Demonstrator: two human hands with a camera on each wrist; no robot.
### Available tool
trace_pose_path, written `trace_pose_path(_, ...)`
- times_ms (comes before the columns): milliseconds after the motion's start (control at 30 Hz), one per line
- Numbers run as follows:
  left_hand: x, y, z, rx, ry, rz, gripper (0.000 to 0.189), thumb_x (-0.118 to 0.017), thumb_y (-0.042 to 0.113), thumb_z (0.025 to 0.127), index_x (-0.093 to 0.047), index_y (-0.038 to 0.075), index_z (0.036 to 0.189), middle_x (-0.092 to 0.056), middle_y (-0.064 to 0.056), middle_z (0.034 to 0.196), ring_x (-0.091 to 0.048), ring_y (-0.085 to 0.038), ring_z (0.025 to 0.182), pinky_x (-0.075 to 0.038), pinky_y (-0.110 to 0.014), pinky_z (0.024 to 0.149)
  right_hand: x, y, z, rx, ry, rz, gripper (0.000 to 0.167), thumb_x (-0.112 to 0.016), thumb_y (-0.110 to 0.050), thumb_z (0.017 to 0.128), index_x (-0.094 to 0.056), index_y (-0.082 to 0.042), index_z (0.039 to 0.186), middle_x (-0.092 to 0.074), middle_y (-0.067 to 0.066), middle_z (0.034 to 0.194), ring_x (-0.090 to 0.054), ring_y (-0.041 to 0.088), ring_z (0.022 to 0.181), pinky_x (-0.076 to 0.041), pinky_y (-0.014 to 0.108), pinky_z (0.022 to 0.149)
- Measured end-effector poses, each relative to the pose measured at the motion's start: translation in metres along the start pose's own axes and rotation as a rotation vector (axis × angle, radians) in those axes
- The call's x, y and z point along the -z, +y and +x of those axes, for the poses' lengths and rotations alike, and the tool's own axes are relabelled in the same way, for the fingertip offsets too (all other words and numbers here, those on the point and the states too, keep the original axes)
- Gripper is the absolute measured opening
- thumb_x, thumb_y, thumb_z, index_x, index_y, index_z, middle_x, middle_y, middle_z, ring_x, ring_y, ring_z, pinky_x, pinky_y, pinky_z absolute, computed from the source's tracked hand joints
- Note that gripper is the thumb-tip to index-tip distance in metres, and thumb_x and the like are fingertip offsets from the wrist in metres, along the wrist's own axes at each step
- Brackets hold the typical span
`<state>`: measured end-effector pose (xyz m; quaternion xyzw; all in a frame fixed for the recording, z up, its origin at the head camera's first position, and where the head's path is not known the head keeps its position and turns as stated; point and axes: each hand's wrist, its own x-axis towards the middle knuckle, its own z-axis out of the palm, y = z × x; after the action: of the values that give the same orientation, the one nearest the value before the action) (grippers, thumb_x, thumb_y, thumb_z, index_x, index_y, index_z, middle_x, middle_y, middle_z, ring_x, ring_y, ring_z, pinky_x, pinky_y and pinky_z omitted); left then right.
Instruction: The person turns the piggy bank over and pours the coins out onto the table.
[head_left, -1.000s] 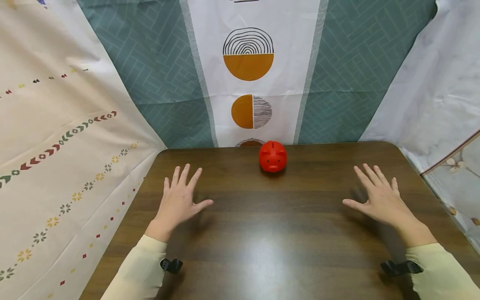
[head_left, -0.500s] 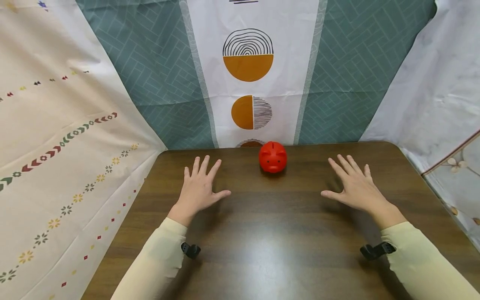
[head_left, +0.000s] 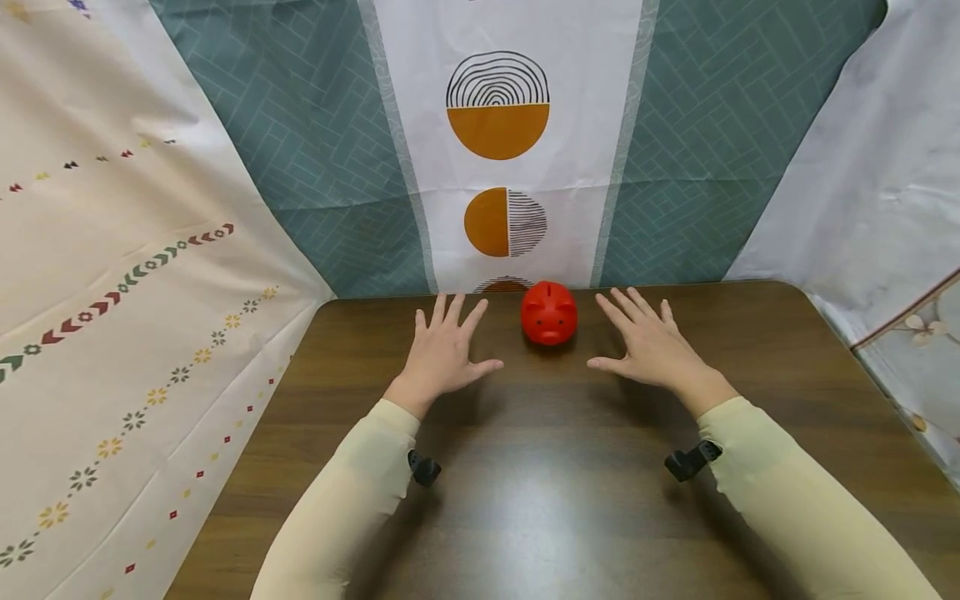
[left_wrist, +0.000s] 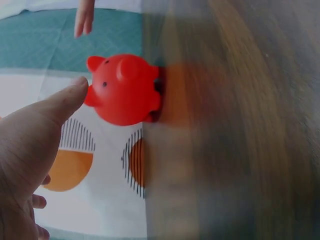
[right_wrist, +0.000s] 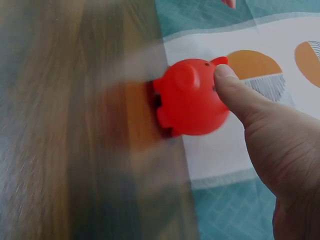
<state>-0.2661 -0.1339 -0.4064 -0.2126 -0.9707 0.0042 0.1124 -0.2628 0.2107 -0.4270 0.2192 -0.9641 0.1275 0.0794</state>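
Note:
A red piggy bank (head_left: 549, 314) with a slot on its top stands upright near the table's far edge, its snout facing the person. To its left, the left hand (head_left: 444, 354) is held over the table with fingers spread and thumb pointing inward. On the other side the right hand (head_left: 655, 343) mirrors it, fingers likewise spread, and somewhat closer to the bank. Neither hand holds anything. In the left wrist view the thumb overlaps an ear of the piggy bank (left_wrist: 125, 92); the right wrist view shows the other thumb overlapping the piggy bank (right_wrist: 192, 102) too.
The dark brown wooden table (head_left: 525, 467) reflects a bright patch of light in front. Behind it hangs a green and white cloth (head_left: 420, 167) with orange circles. A cream patterned cloth (head_left: 150, 333) borders the left side, and a white cloth (head_left: 862, 183) the right.
Both hands have moved inward and forward from the table's sides, closing in on the piggy bank from left and right. The piggy bank has stayed in place.

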Motion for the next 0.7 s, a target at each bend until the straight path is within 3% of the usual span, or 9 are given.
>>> trace_pose_path(300,-0.022,0.028,0.043,-0.055,-0.013,-0.064,0.101,-0.054,0.077,0.075,-0.018,0.024,0.154,-0.026,-0.013,0.155,-0.021,-0.04,0.14,-0.024,-0.067,0.105,-0.022,-0.006,0.041,0.03,-0.009,0.034,0.103,-0.063,-0.07,0.076,-0.018,-0.02,0.155,-0.025,0.011,0.156,-0.019,0.033,0.143,-0.011,0.071,0.106)
trace_pose_path(433,-0.028,0.037,0.061,-0.049,-0.032,-0.093,0.102,-0.057,0.075,0.075,-0.018,0.025,0.154,-0.027,-0.011,0.155,-0.021,-0.038,0.141,-0.025,-0.065,0.106,-0.025,-0.006,0.053,0.046,-0.003,0.045,0.102,-0.065,-0.066,0.076,-0.02,-0.019,0.155,-0.028,0.011,0.155,-0.023,0.033,0.142,-0.013,0.071,0.106)
trace_pose_path(700,-0.039,0.046,0.083,-0.073,-0.056,-0.096,0.105,-0.063,0.072,0.072,-0.019,0.023,0.154,-0.03,-0.006,0.153,-0.023,-0.036,0.14,-0.03,-0.062,0.105,-0.026,-0.01,0.065,0.089,-0.025,0.098,0.095,-0.072,-0.056,0.077,-0.028,-0.017,0.152,-0.033,0.011,0.153,-0.029,0.033,0.139,-0.018,0.07,0.106)
